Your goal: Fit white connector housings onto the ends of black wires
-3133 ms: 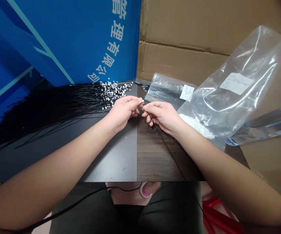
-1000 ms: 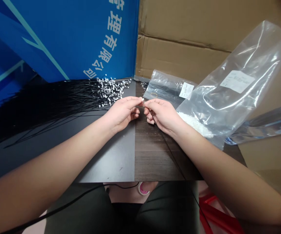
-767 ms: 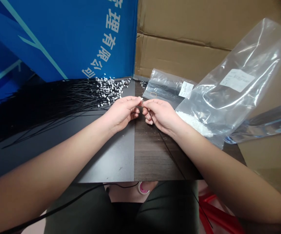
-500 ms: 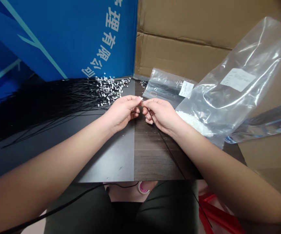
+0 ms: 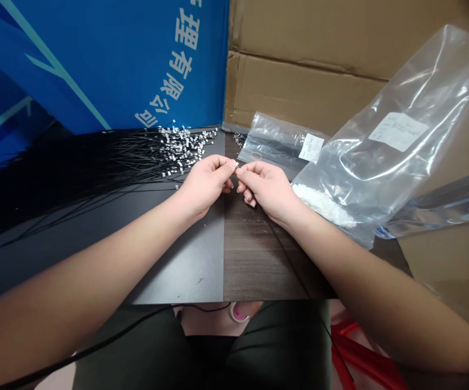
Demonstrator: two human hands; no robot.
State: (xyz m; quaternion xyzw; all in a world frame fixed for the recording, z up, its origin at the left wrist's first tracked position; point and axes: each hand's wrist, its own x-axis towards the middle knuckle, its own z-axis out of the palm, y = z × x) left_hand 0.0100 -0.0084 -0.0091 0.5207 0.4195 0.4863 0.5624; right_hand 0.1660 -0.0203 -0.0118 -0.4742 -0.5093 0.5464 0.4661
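Over the middle of the table, my left hand [image 5: 209, 184] pinches a small white connector [image 5: 236, 164] between thumb and forefinger. My right hand [image 5: 267, 187] is closed on the end of a thin black wire [image 5: 285, 249] right beside the connector; the fingertips of both hands nearly touch. From the right hand the wire runs down over the table's front edge. How wire and connector meet is hidden by the fingers. Behind and left of my left hand lies a large pile of black wires [image 5: 96, 157] with white connectors on their ends.
A clear bag [image 5: 384, 157] holding white pieces leans at the right. Behind my right hand lies a smaller labelled bag [image 5: 275, 142] of black wires. A blue panel [image 5: 116, 65] and brown cardboard [image 5: 299, 70] stand behind the table [image 5: 251, 271].
Both hands stay together at the same place, with small finger movements. The wire near my right hand has dropped lower and is now mostly behind that hand.
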